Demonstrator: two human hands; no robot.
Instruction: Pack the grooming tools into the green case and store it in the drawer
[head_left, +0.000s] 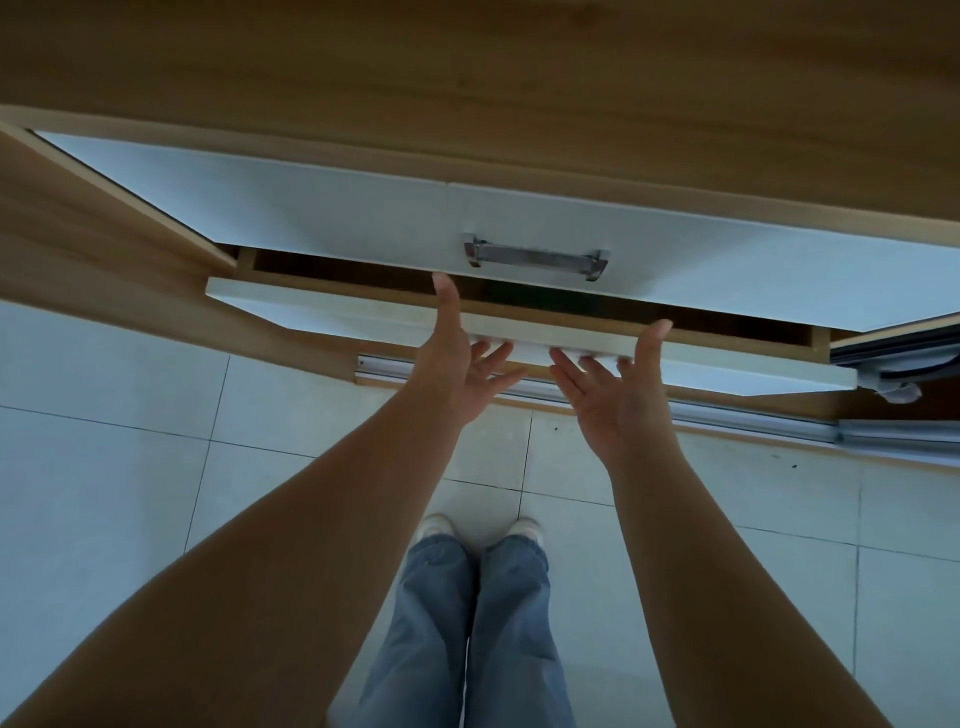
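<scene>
Late stage, likely closing. Drawer (519, 332) at 12 o'clock, slightly ajar. Left hand (457, 364) and right hand (618, 384) flat, fingers straight, pressing its front. Green case unseen, presumably inside.

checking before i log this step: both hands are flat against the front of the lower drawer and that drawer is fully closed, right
Not quite. Both hands, left and right, do lie with straight fingers on the lower drawer front, but the drawer is not fully closed: the head view shows a dark gap open between its front panel and the upper drawer.
</scene>
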